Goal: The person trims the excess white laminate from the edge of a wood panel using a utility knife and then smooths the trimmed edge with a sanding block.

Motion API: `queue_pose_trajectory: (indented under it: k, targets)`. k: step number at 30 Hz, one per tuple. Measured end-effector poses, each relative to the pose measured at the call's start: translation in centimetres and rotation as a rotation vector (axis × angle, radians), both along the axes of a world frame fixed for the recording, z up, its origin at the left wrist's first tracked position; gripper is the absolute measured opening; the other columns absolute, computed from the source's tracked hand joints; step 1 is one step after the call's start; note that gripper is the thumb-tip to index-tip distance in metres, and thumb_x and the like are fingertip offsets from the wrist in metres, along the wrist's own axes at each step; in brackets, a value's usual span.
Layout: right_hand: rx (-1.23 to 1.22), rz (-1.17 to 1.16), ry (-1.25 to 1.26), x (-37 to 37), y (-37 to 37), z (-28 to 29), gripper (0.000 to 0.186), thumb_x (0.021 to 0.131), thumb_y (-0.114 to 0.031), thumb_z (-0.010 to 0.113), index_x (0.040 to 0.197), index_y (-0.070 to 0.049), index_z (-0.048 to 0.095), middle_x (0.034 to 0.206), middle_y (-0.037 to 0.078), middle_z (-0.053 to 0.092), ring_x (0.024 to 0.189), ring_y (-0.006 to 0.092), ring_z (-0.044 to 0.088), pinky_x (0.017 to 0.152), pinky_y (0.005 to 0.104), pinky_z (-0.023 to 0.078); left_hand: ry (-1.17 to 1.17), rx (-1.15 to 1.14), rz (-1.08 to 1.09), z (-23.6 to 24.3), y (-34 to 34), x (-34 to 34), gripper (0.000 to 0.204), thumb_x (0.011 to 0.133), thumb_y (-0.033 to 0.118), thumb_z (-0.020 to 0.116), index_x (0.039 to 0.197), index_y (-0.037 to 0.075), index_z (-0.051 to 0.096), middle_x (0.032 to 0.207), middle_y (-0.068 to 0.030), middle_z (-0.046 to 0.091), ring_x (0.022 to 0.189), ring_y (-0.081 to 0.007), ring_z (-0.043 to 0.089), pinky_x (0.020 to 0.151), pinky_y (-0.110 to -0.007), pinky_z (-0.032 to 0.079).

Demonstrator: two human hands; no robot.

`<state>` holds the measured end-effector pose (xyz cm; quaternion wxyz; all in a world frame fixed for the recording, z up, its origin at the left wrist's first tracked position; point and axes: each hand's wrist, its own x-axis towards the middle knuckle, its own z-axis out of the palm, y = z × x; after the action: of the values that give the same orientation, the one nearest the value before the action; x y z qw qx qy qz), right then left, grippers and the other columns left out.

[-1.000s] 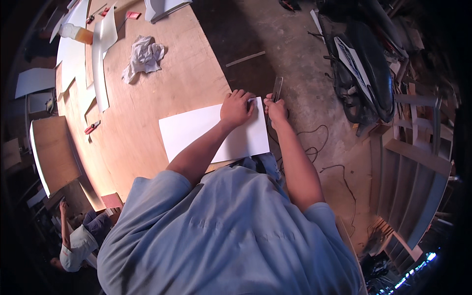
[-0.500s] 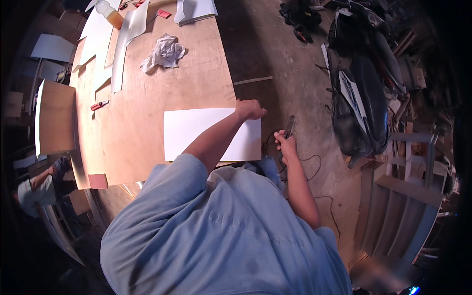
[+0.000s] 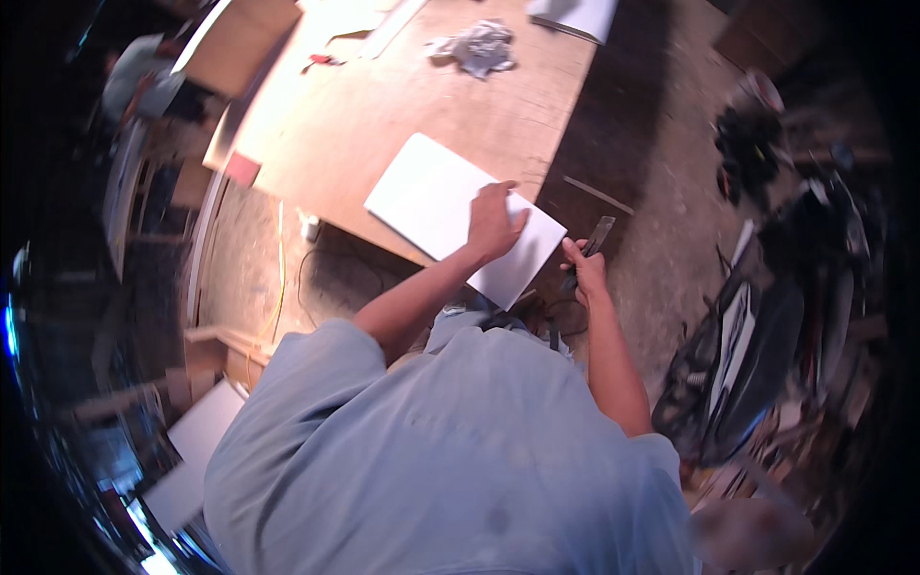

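A white rectangular panel lies at the near right corner of the wooden table, with one end sticking out past the edge. My left hand rests on top of it, thumb and fingers apart. Just off the panel's right end, my right hand is closed around a flat, dark, narrow tool that points up and away. Its exact kind I cannot make out.
On the table are a crumpled grey-white cloth and a red-handled tool. A dark motorbike stands to the right. Another person is at the far left. A cable runs below the table's near edge.
My view has turned, so the table appears slanted. My left hand has gone from the panel's far right edge onto its top face. My right hand still holds the tool, now nearer the panel.
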<state>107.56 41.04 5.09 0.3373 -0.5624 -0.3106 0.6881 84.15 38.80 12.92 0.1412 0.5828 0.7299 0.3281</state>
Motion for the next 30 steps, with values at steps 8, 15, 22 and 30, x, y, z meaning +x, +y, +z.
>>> queue_pose_trajectory:
  k: [8,15,22,30]
  targets:
    - [0.257,0.374,-0.103,-1.5,2.7,4.0,0.041,0.086,-0.019,0.09,0.112,-0.003,0.063,0.095,0.005,0.067,0.074,0.0119,0.061,0.065,0.0286,0.05,-1.291,-0.07,1.048,-5.4,-11.4,-6.4,0.074,0.106,0.044,0.062,0.153,-0.011,0.043,0.149,-0.0284,0.055,0.134,-0.0378,0.059,0.111,-0.048,0.051]
    - [0.279,0.458,0.308,1.0,-2.9,13.8,0.042,0.088,-0.029,0.09,0.111,-0.004,0.064,0.096,0.005,0.069,0.082,0.0131,0.064,0.07,0.0273,0.053,-1.229,-0.146,0.972,0.6,-7.7,-7.3,0.075,0.112,0.061,0.042,0.146,-0.004,0.056,0.142,-0.0198,0.065,0.123,-0.032,0.068,0.104,-0.049,0.055]
    - [0.282,-0.023,0.564,1.8,0.7,15.1,0.031,0.099,-0.018,0.08,0.116,-0.008,0.057,0.131,0.015,0.068,0.115,0.0236,0.072,0.071,0.029,0.061,-0.874,-0.544,0.222,8.5,3.9,-11.2,0.073,0.112,0.061,0.043,0.143,-0.003,0.063,0.135,-0.0173,0.07,0.118,-0.0263,0.068,0.101,-0.04,0.054]
    - [0.374,-0.388,0.574,0.3,0.4,16.6,0.069,0.089,-0.028,0.091,0.144,-0.007,0.054,0.12,-0.003,0.059,0.12,0.0112,0.054,0.11,0.032,0.04,-0.52,-0.962,-0.481,6.3,9.2,-6.7,0.07,0.113,0.058,0.04,0.143,0.0,0.064,0.127,-0.0111,0.071,0.11,-0.018,0.066,0.095,-0.036,0.053]
